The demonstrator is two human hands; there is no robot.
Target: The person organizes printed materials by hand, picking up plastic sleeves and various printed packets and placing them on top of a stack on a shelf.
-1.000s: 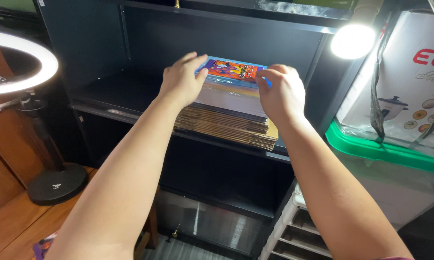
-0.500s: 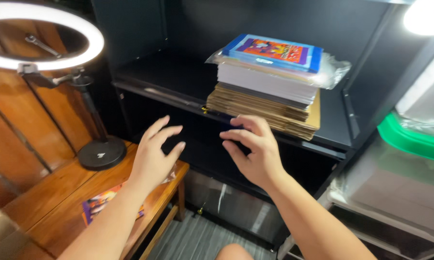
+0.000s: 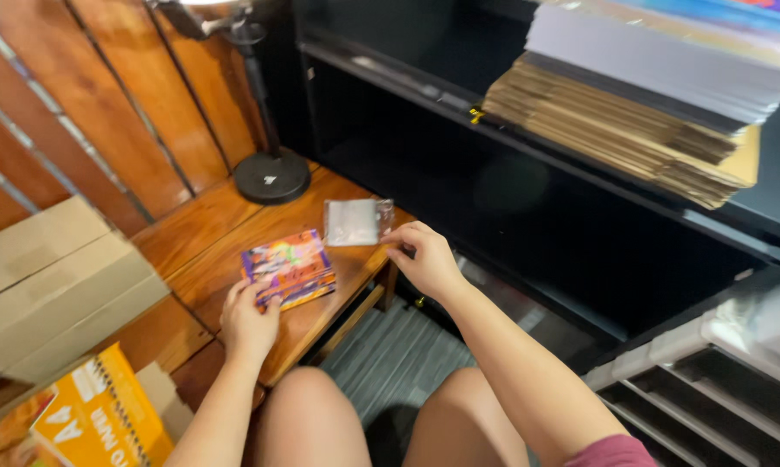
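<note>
A colourful flat card pack (image 3: pixel 288 266) lies on the low wooden table (image 3: pixel 226 225). My left hand (image 3: pixel 250 318) rests on the table with its fingers touching the pack's near edge. Just beyond lies a small clear plastic sleeve (image 3: pixel 355 221) with white contents. My right hand (image 3: pixel 423 259) hovers at the sleeve's right edge, thumb and fingers nearly pinched at its corner. Whether they grip it I cannot tell. Both forearms reach in over my bare knees.
A black shelf unit (image 3: pixel 572 173) carries a stack of brown cardboard sheets and white paper (image 3: pixel 649 112). A ring light's round base (image 3: pixel 272 176) stands at the table's back. Cardboard boxes (image 3: pixel 53 285) and an orange spiral pad (image 3: pixel 105 415) sit at left, plastic drawers (image 3: pixel 719 380) at right.
My hands left the stack on the shelf and came down to the low table. The view tilted down; my left hand now touches the card pack, my right is at the sleeve.
</note>
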